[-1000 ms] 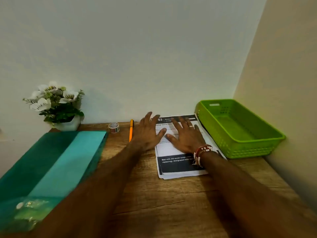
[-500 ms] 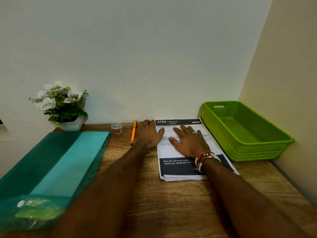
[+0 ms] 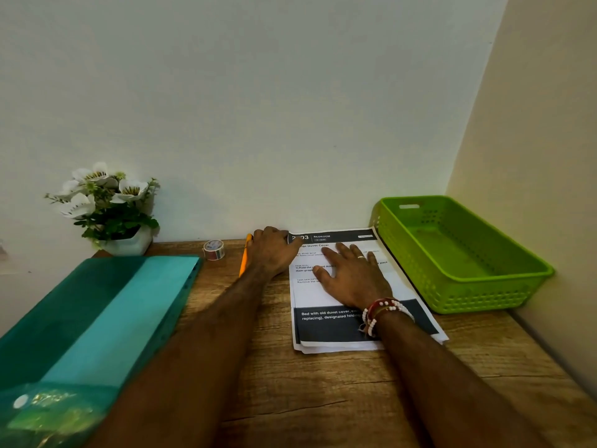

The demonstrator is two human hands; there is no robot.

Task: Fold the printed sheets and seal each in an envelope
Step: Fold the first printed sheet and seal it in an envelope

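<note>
Stack of printed sheets (image 3: pixel 326 299) lay flat on the wooden desk (image 3: pixel 323 392), far side near the wall, just left of the green plastic basket (image 3: pixel 465 253). Lower sheet edges stuck out slightly at the near end. Right hand (image 3: pixel 352 276) rested palm down on the middle of the top sheet, fingers spread and flat, not gripping anything; ring on one finger, beaded bracelets (image 3: pixel 382 313) at the wrist over the dark printed band. Left hand (image 3: pixel 273 250) sat at the far left corner of the stack, fingers curled down over the header edge; could not tell whether it pinched the paper or just touched it. Orange pen (image 3: pixel 244 260) lay just beside the left hand, on its left. Small tape roll (image 3: pixel 214 249) stood further left, near the wall. White flower pot (image 3: pixel 106 211) in the far left corner. Teal folder (image 3: pixel 97 318) lay well apart on the left side of the desk.
</note>
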